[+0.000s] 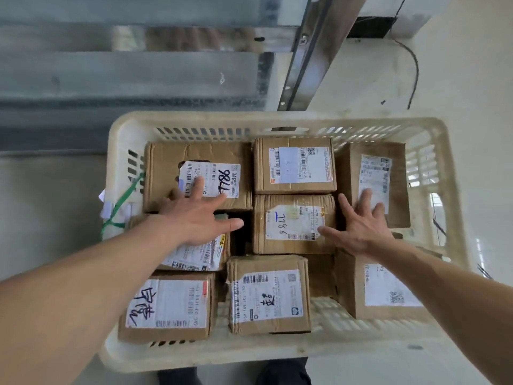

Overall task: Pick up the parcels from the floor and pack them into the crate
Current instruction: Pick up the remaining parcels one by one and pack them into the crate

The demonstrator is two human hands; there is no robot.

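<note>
The cream slotted crate (125, 151) occupied the centre and lower half of the frame, standing on a pale floor (50, 195). Eight cardboard parcels lay inside it, all label-side up.

Upper row: the parcel marked "7786" (172, 162) at upper left, a parcel with a blue-tinted label (294, 165) at upper centre, and a tall parcel (388, 162) against the right wall. At centre sat the parcel marked "7766" (294, 223). Lower row: a parcel with large blue handwriting (169, 307) at lower left, a parcel with black handwriting (269, 295) at lower centre, and a parcel (383, 287) at lower right. One further parcel (200, 257) lay partly hidden under the left forearm.

The left hand (194, 218) was spread flat, fingers apart, its fingertips resting on the "7786" label; it gripped nothing. The right hand (361, 223) was likewise spread, fingers over the tall parcel's label and thumb over the "7766" parcel; it gripped nothing.

A green strap (122, 201) hung at the crate's left wall. A metal rail (305, 56) ran diagonally across the upper centre, and a dark cable (415, 68) curved at upper right.
</note>
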